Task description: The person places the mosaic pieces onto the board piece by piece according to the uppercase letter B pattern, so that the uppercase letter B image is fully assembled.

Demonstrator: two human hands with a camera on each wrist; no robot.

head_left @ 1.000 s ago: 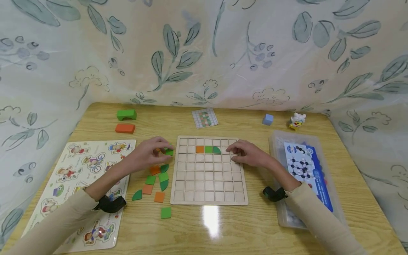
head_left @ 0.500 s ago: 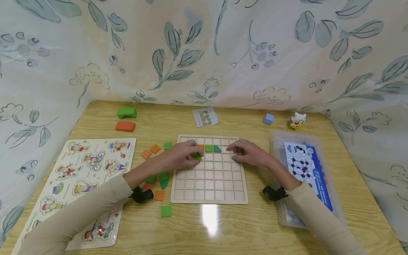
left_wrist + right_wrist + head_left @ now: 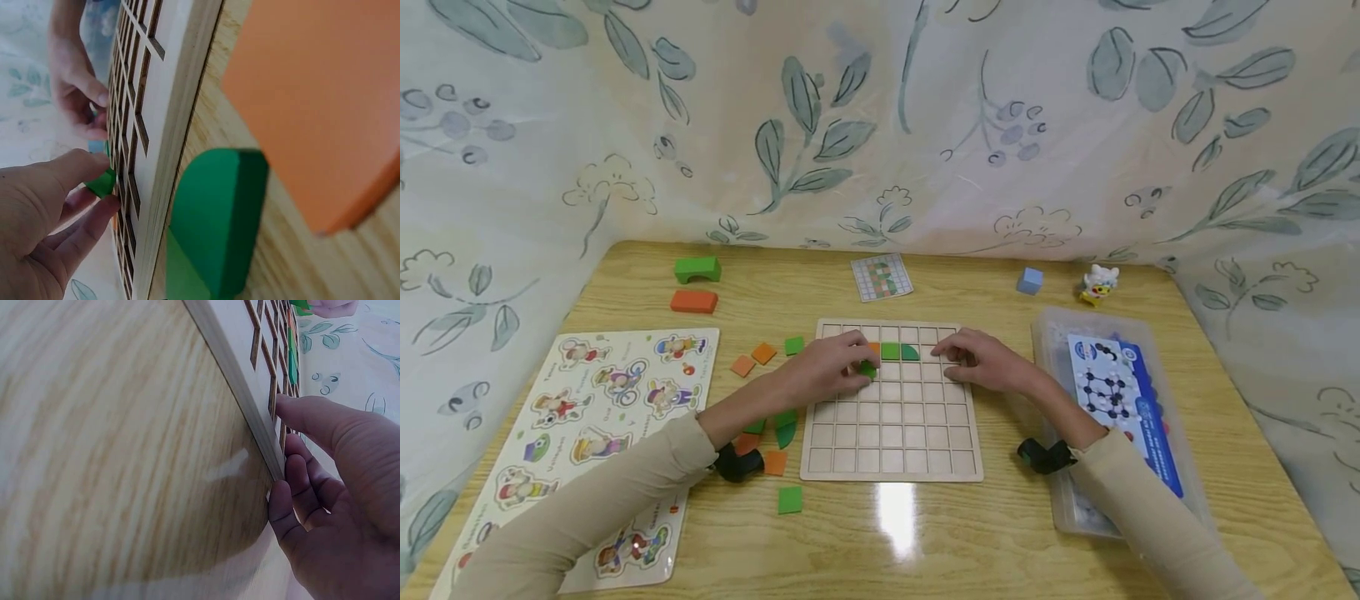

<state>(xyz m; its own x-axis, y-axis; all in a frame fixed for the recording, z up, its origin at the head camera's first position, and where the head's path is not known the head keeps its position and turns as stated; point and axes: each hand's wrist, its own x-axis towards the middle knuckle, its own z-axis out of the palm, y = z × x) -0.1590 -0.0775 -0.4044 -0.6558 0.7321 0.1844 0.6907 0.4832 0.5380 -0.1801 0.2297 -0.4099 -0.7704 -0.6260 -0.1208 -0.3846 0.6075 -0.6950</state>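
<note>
1. A leaf-patterned backdrop (image 3: 880, 125) stood behind the wooden surface (image 3: 1015, 533); only the head view showed one card (image 3: 882, 277) and one figurine (image 3: 1099, 285).
2. The left wrist view best showed the left grip (image 3: 53, 215) pinching one green tile (image 3: 102, 185) at the grid board (image 3: 891, 437).
3. The right grip (image 3: 987, 360), digits apart, touched the board's right side.
4. Three tiles (image 3: 891, 351) formed one row.
</note>
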